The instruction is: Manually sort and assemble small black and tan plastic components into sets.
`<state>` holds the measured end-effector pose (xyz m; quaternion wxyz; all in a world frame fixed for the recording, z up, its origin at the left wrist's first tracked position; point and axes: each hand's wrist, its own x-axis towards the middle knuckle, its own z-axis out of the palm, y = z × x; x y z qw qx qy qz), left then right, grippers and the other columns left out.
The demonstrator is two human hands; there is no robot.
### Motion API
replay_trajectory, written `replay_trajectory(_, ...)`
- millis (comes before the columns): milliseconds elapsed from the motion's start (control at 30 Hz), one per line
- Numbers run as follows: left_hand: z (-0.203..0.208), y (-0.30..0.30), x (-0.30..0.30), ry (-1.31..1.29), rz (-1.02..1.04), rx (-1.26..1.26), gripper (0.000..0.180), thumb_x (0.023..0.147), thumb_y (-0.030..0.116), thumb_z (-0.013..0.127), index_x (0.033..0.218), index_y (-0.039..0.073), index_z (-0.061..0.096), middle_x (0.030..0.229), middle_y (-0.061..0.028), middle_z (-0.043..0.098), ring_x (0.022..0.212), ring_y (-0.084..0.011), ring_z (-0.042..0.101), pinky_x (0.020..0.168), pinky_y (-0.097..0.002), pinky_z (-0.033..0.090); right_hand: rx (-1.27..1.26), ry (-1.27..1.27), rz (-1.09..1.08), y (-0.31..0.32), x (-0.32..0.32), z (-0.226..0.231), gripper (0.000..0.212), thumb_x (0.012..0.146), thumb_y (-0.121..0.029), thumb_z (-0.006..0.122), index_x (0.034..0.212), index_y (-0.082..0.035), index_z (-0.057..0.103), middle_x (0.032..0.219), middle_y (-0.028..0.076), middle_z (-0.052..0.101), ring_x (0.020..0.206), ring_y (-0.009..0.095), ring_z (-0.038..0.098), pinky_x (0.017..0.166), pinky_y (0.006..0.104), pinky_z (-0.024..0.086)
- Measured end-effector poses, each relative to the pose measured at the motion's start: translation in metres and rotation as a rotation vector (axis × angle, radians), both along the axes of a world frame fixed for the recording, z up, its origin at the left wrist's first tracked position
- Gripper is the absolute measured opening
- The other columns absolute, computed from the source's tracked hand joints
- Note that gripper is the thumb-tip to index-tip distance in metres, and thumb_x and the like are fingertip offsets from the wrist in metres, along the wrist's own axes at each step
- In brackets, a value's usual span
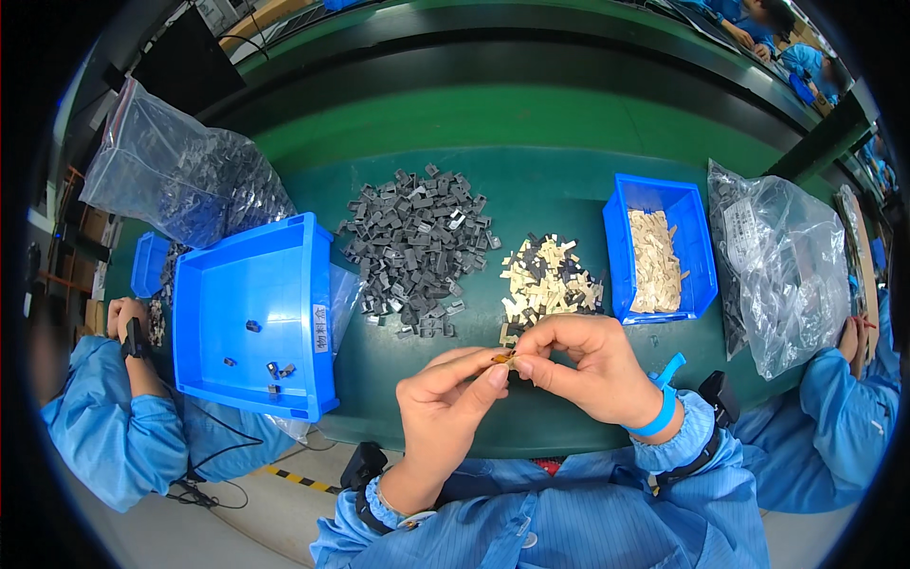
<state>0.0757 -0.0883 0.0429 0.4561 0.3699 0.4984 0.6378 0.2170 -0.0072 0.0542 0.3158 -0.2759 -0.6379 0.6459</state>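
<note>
My left hand (445, 396) and my right hand (590, 368) meet fingertip to fingertip over the near edge of the table. Pinched between them is a small beige and dark piece (509, 361), mostly hidden by the fingers, so its kind does not show. Just beyond the hands lies a loose pile of flat beige and black pieces (545, 280). Farther to the left spreads a larger heap of small dark grey block-shaped parts (412, 242). A blue bin (621, 256) on the right holds many beige strips.
Left of the heap stands a large blue tray (213, 327) with several small dark parts inside. Clear plastic bags of dark parts, one (190, 175) behind the tray and another (787, 266) at the right, flank the green table (531, 185). Co-workers in blue sit on both sides.
</note>
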Motion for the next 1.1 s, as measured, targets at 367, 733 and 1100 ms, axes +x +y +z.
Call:
replay_trajectory(367,-0.007,-0.002,0.002,0.128,0.126,0.134,0.015,0.076,0.000,0.066,0.091,-0.003,0.066,0.091,-0.0084,0.056,0.078,-0.0116,0.053,0.064,-0.0204,0.043,-0.159,0.042,0.002,-0.006,-0.003,0.000,0.013,0.082,-0.010,0.061,0.088,0.001,0.064,0.071,0.006,0.062,0.061,0.008,0.056,0.054,0.0216,0.046)
replay_trajectory(733,-0.002,-0.001,0.008,-0.444,-0.007,0.009,0.014,0.078,-0.003,0.062,0.092,-0.004,0.065,0.094,-0.0082,0.052,0.083,-0.0125,0.049,0.072,-0.0226,0.041,-0.171,0.045,-0.045,-0.010,0.000,0.000,0.011,0.080,-0.006,0.061,0.087,0.003,0.062,0.072,0.006,0.061,0.064,0.010,0.057,0.058,0.0230,0.046)
replay_trajectory(1100,0.012,-0.003,-0.012,0.752,0.245,0.309,0.021,0.063,0.000,0.071,0.083,0.004,0.066,0.086,-0.0064,0.052,0.076,-0.0176,0.050,0.066,-0.0280,0.041,1.097,-0.802,-0.575,0.056,0.081,0.037,0.007,0.070,0.001,0.062,0.072,-0.002,0.056,0.068,0.009,0.055,0.061,0.028,0.052,0.058,0.0365,0.041)
